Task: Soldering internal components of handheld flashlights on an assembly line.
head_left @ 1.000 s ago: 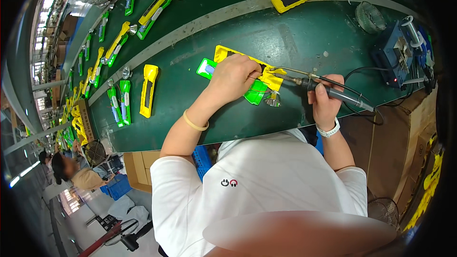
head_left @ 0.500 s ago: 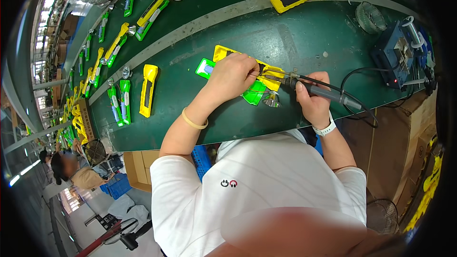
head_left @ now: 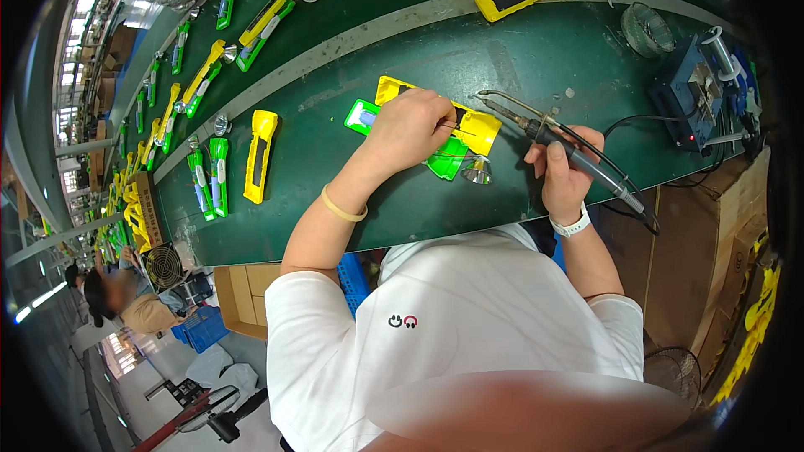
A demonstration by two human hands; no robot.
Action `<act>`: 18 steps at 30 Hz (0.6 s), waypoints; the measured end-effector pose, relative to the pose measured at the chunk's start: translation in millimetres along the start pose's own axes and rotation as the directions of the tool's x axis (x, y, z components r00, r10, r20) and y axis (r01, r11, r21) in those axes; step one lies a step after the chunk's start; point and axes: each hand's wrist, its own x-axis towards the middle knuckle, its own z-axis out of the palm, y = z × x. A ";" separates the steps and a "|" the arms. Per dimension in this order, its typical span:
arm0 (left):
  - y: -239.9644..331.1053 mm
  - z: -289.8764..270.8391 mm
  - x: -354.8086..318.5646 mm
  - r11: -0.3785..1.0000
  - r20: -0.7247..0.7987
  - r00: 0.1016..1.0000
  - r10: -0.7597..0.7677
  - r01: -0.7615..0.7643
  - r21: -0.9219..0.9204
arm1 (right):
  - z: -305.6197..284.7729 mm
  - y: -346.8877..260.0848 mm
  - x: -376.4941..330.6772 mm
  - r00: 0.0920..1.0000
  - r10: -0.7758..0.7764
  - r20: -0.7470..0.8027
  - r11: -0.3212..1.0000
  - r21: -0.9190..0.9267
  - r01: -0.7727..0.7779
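Note:
My right hand (head_left: 569, 169) is closed around a soldering iron (head_left: 590, 167) with a thin feed tube along it. Its tip points up and left, lifted off the yellow flashlight housing (head_left: 481, 131). My left hand (head_left: 410, 127) rests over this yellow shell, thumb and finger pinched on a thin wire (head_left: 461, 128). Beneath and beside that hand, a green housing piece (head_left: 448, 161) shows in two parts, its middle hidden. A shiny reflector cup (head_left: 476, 171) lies at the green piece's right end, near the bench edge.
At the right stand a blue soldering station (head_left: 670, 92), a solder spool (head_left: 717, 46) and a mesh roll (head_left: 647, 31). Another yellow housing (head_left: 261, 157) lies left, beside green pieces (head_left: 219, 176). Beyond a metal rail (head_left: 335, 42), more part sets line the far surface. A co-worker (head_left: 138, 305) sits far left.
My right hand has drawn the soldering iron away from the wire and yellow housing, up and to the right. My left hand has stayed in nearly the same place.

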 end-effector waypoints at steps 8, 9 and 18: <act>1.8 3.9 -6.1 1.000 -0.007 1.000 0.009 -0.009 0.008 | 26.0 -0.4 9.9 0.970 0.216 0.109 0.962 0.149 -0.231; 4.0 3.6 -5.9 1.000 -0.011 1.000 0.024 -0.023 0.011 | 24.0 4.3 11.7 0.968 0.213 0.132 0.966 0.122 -0.229; 15.6 9.5 -8.0 0.996 -0.078 0.993 -0.084 0.084 -0.011 | 17.9 13.7 19.6 0.979 0.178 0.101 0.973 0.128 -0.190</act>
